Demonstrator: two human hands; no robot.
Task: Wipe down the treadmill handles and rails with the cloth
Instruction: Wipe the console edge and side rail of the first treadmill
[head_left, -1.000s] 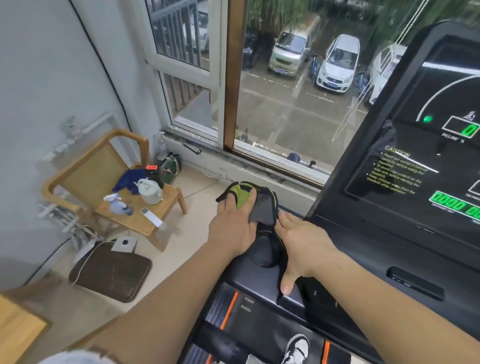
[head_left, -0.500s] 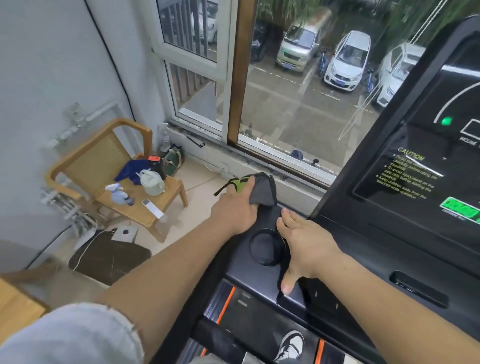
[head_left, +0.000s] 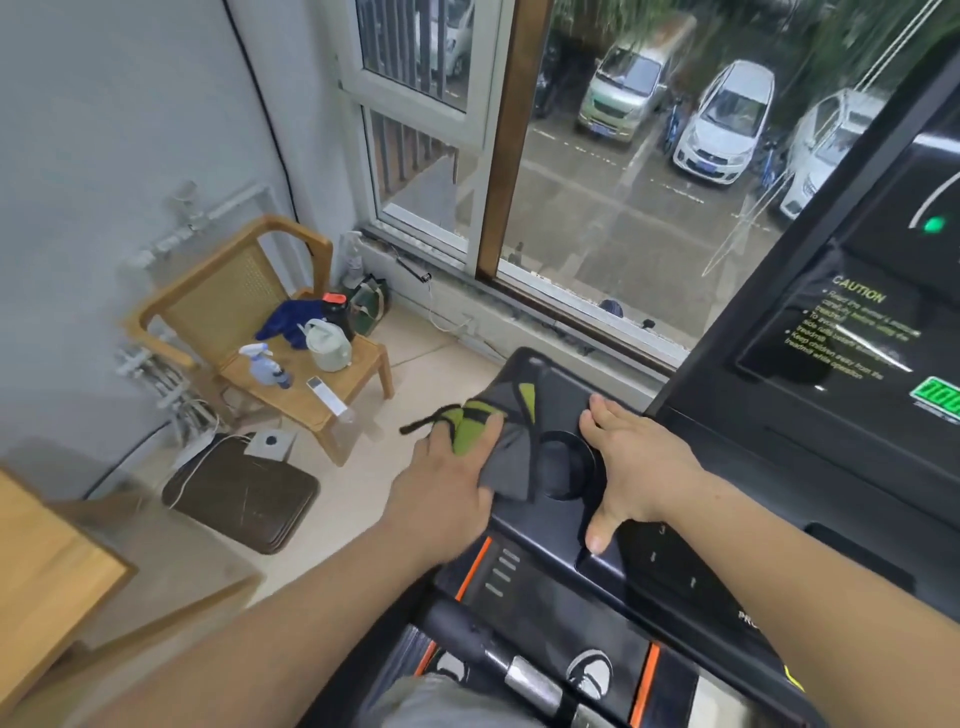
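Left hand (head_left: 447, 478) is down on the cloth (head_left: 511, 457), fingers laid out forward and fairly straight. It presses the cloth flat onto the treadmill's left console wing (head_left: 550, 379). Part of the green fabric folds up over a couple of those fingers, so exactly how they lie under it can't be told. The cloth is grey with bright green patches and a dark strap trailing off its left edge. It sits right at the wing's outer rim, its right side touching the round black recess (head_left: 566, 465).

Right hand (head_left: 639, 467) is on the other side of that recess, palm down and spread wide on the black surface. Its fingers point toward the window, the thumb reaches back toward the person, and it holds nothing.

Just beyond, the display panel (head_left: 857, 322) rises on the right with a caution notice and lit green digits. A dark handle bar (head_left: 462, 636) runs below the forearms.

Out to the left, a wooden chair (head_left: 249, 291) stands by the wall. It carries a spray bottle (head_left: 262, 364), a pale jug (head_left: 327, 345) and a blue rag (head_left: 288, 317). A dark cushion (head_left: 244, 493) lies on the floor beside it. Cars are parked outside the window.
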